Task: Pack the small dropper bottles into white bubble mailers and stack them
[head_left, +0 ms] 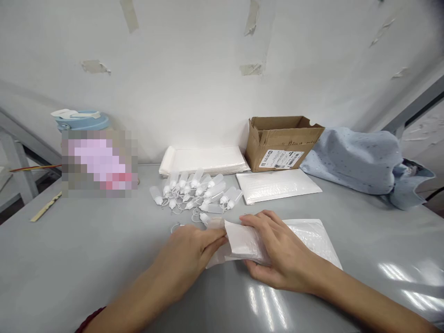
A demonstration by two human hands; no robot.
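Right hand point(274, 249) grips the padded mailer point(312, 240), holding its mouth open toward nine o'clock; left hand point(189, 252) pinches a small bottle point(215, 223) there. Spare bottles point(197, 192) lie at twelve o'clock on the desk point(86, 259), within reach.

My single head view looks forward and down across the table point(69, 259) to the far wall point(194, 92). It hangs close over the left hand point(189, 252) and right hand point(277, 254).

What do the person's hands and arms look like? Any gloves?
No gloves. The left hand and right hand are bare, with no rings or watch showing, and both forearms are bare too. The only thing worn is a dark red cuff or band on the left arm, at the picture's bottom edge.
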